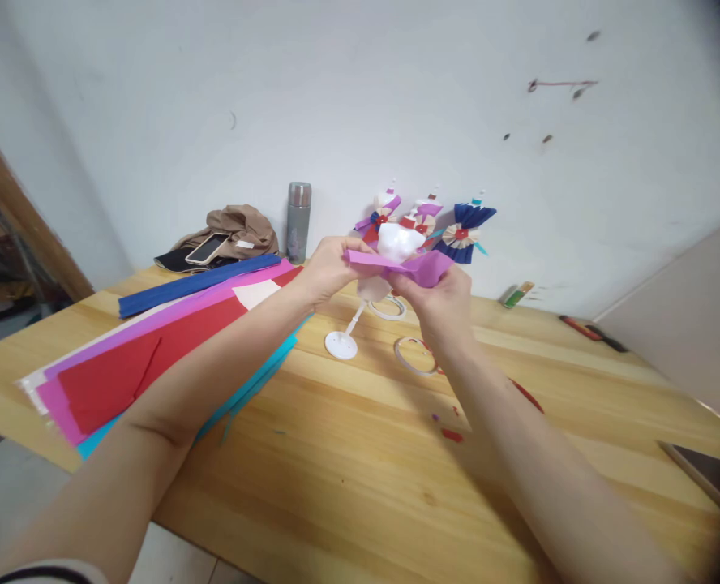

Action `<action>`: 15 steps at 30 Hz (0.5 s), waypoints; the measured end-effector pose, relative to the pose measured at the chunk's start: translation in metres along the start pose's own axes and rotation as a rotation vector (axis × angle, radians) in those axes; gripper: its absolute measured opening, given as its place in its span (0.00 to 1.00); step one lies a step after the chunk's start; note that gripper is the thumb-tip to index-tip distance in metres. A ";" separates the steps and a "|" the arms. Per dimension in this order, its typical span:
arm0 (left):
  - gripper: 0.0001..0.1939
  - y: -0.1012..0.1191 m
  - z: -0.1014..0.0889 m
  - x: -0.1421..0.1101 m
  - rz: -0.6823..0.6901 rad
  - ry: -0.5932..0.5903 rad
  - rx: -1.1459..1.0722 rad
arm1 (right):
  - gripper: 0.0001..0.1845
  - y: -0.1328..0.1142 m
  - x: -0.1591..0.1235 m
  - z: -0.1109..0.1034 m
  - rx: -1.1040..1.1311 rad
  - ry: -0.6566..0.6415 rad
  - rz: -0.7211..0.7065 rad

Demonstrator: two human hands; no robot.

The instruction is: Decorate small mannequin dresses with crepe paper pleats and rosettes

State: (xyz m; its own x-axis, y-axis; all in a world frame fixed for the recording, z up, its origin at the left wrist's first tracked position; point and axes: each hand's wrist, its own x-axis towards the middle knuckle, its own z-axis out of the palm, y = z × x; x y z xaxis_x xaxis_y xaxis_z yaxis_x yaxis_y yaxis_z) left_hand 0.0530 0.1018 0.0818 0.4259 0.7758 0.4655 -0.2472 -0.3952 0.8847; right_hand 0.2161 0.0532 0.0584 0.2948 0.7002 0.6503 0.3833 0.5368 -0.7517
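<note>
Both hands are raised above the wooden table [360,454]. My left hand [327,268] pinches the left end of a purple crepe paper strip [424,265]. My right hand [439,296] grips the strip's right part from below. The strip wraps around a small white doll form [396,241] on a thin white stand, whose round base [340,345] hangs just above the table. Both hands are closed on the paper and figure.
Red, pink, blue and teal paper sheets [153,357] lie at left. Finished paper-dressed dolls [463,231] stand by the wall. Two tape rings [414,355], a grey flask [297,221], a brown cloth with a phone [207,247], a glue stick [518,294] and a dark tablet [713,478] are also there.
</note>
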 end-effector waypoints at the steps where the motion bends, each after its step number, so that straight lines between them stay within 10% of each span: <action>1: 0.11 0.000 0.000 0.000 -0.002 0.001 0.002 | 0.22 -0.001 0.000 0.000 0.000 -0.004 0.001; 15: 0.12 -0.006 -0.002 0.004 0.044 -0.002 0.136 | 0.16 0.003 0.002 -0.002 0.021 0.074 0.027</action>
State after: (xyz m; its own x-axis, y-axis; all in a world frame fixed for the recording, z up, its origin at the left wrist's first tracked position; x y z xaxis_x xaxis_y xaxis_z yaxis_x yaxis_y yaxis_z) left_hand 0.0543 0.1086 0.0784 0.4189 0.7555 0.5038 -0.1450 -0.4920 0.8584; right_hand 0.2195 0.0554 0.0576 0.3691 0.6778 0.6358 0.3560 0.5289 -0.7704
